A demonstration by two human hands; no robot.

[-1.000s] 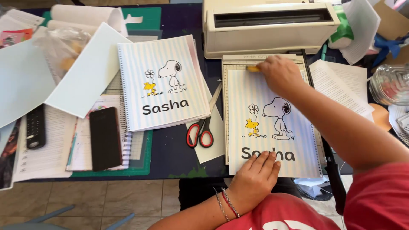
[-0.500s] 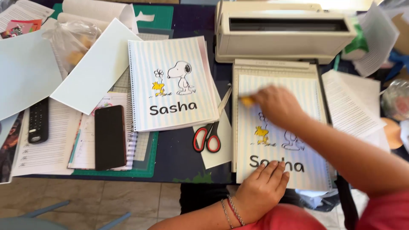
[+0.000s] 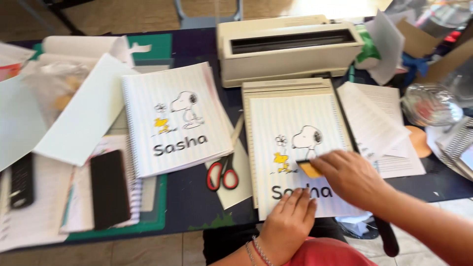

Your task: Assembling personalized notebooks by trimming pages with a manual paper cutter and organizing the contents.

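A striped printed cover sheet (image 3: 288,118) with a cartoon dog and a small yellow bird lies on a beige paper trimmer (image 3: 290,84). My right hand (image 3: 352,177) presses a small flat orange scraper (image 3: 309,169) onto the middle of the sheet. My left hand (image 3: 289,219) lies flat on the sheet's lower edge, fingers spread, with bracelets on the wrist. A spiral notebook (image 3: 175,118) with the same cover sits to the left.
A beige binding machine (image 3: 288,47) stands behind the trimmer. Red-handled scissors (image 3: 221,175) lie between notebook and trimmer. A black phone (image 3: 108,189) and a dark remote (image 3: 22,180) sit at left among loose papers. Printed sheets (image 3: 379,123) and a glass dish (image 3: 431,103) lie at right.
My right hand has drawn the orange scraper down the sheet from its top edge to its middle. The left hand stays on the lower edge. The camera has moved closer.
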